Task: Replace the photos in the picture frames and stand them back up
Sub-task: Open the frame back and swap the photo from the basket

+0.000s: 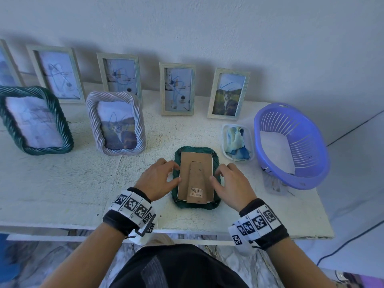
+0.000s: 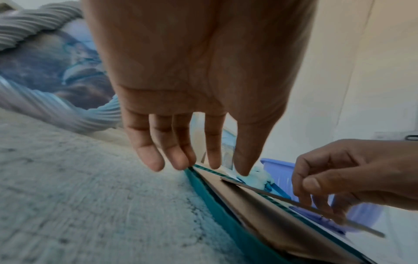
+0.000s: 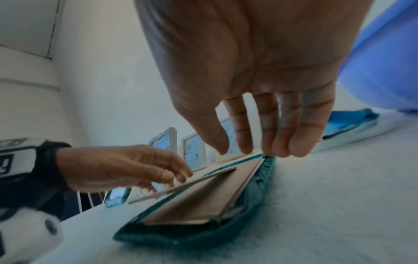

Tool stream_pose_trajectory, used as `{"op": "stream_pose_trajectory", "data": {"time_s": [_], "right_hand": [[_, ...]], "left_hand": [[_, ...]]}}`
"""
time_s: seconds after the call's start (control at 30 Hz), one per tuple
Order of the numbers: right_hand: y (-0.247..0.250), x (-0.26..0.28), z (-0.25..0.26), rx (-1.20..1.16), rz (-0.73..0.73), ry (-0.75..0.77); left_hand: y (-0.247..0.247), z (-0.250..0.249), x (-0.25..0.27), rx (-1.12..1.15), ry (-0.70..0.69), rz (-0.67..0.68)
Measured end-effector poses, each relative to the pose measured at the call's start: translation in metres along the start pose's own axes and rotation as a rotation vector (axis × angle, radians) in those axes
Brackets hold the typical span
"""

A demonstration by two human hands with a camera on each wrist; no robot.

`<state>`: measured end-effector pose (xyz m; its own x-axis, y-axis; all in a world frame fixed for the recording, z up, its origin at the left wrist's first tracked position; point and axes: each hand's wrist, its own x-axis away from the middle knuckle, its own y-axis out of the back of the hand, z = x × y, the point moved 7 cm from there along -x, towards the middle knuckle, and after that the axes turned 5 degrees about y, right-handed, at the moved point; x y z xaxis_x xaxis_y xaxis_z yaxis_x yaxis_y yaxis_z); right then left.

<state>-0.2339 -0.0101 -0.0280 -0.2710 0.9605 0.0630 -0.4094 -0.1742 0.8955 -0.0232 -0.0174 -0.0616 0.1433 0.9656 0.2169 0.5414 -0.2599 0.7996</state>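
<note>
White textured tabletop [image 1: 62, 183] set against a pale wall [image 1: 207, 28], its near edge just behind both wrists. Green rope-pattern frame [image 1: 216, 204] lies face down near that edge, brown backing board [image 1: 187, 163] uppermost, with its easel flap [image 1: 198, 179] raised slightly; the wrist views show the gap beneath the flap, which the head view flattens. Left hand [image 1: 155, 179] and right hand [image 1: 234, 183] flank the board, fingers relaxed and straight, tips at the frame's long edges, gripping nothing; actual contact cannot be confirmed. Bare tabletop lies to the left of the frame; to its right stand a small tub of blue-white cloth [image 1: 238, 142] and a purple basket [image 1: 291, 146], which overhangs the table's right edge. Standing frames line the wall; the leftmost is cut off. Motion blur softens both wrist views.
</note>
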Motion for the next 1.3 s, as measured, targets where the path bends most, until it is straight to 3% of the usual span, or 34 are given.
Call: {"op": "stream_pose_trajectory", "data": {"time_s": [0.1,0.23,0.5,0.67,0.9,1.07,1.3], "right_hand": [[0.0,0.016,-0.005,0.047,0.074,0.105],[-0.01,0.034,-0.004,0.084,0.156,0.142],[-0.02,0.045,-0.002,0.147,0.121,0.107],[-0.024,0.044,0.003,0.167,0.129,0.102],[-0.022,0.044,-0.004,-0.008,0.126,0.013],[-0.024,0.046,0.001,0.105,0.151,0.061],[-0.024,0.041,-0.002,0.026,0.163,0.021]], "left_hand": [[0.0,-0.02,0.009,-0.004,-0.115,-0.029],[-0.015,-0.037,0.015,-0.101,-0.172,0.107],[-0.027,-0.044,0.021,-0.289,-0.165,0.096],[-0.026,-0.045,0.02,-0.304,-0.157,0.093],[-0.027,-0.045,0.021,-0.301,-0.139,0.104],[-0.027,-0.045,0.022,-0.29,-0.138,0.099],[-0.028,-0.044,0.02,-0.283,-0.13,0.099]]}}
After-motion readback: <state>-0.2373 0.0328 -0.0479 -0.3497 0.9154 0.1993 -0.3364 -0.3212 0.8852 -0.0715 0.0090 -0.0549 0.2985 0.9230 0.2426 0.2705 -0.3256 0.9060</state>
